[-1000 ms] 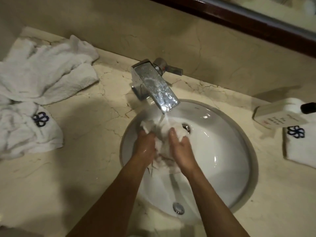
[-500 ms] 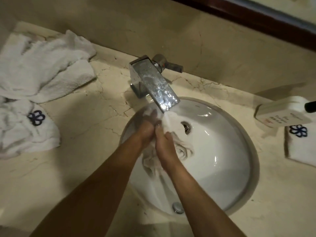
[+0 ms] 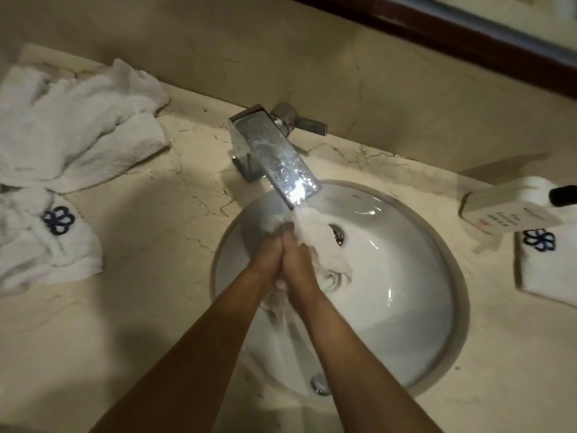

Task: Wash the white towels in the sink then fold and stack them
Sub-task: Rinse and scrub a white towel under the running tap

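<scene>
**Wet towel squeezed under the tap**

I see the wet towel [image 3: 324, 264] bunched in the sink [image 3: 415, 323], right under the faucet [image 3: 274, 157] spout. It's wadded, long axis roughly running from the spout down toward me, top end at the water stream, lower end trailing below the wrists. Left hand [image 3: 268, 260] and right hand [image 3: 299, 264] pressed together side by side, fingers curled around the wad, both gripping it; fingertips up near the spout. Towel bulges out to the right of the right hand, beside the overflow hole.

Faucet is chrome, square, spout angled down-right into the bowl, lever pointing right. Drain plug [image 3: 320, 384] at the near edge of the bowl.

On the counter [image 3: 150, 307], left: loose pile [image 3: 71, 142] of white towels, unfolded, and another crumpled one [image 3: 43, 245] nearer me with a dark blue flower logo. Right: a folded towel [image 3: 549, 270] with the same flower logo, just beside a white bottle [image 3: 512, 207] lying tilted, black cap. Bottle label has print, too small to read.
</scene>
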Demonstrator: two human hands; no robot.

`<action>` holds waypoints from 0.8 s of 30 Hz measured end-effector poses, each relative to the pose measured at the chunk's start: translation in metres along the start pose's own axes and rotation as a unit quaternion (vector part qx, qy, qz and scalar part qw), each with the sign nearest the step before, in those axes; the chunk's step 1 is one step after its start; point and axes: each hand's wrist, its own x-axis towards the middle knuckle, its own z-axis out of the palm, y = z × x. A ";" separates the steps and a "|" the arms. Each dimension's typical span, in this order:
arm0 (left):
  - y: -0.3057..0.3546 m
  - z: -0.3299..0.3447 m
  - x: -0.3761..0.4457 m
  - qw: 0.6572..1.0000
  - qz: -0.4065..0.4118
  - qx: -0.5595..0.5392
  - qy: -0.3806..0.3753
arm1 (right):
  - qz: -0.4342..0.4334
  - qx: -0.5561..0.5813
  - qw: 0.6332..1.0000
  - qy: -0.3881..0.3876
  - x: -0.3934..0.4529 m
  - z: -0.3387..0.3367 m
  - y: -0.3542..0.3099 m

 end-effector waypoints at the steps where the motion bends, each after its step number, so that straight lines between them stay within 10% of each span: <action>1: -0.004 0.004 0.003 1.000 -0.022 -0.023 0.000 | 0.032 0.033 0.999 -0.011 0.009 -0.002 -0.006; 8: 0.030 -0.005 0.007 0.979 -0.061 -0.193 -0.033 | -0.016 0.010 1.000 -0.005 -0.001 0.004 -0.007; 14: 0.031 0.002 0.006 0.996 0.027 0.075 0.040 | 0.017 0.097 0.995 0.020 -0.003 -0.002 -0.013; 18: 0.035 0.019 -0.010 0.942 0.147 0.296 0.053 | 0.107 0.285 0.953 -0.005 0.047 -0.009 -0.009; 24: 0.027 0.009 0.040 0.963 0.078 0.249 0.071 | 0.036 0.201 0.978 0.035 0.010 -0.004 0.003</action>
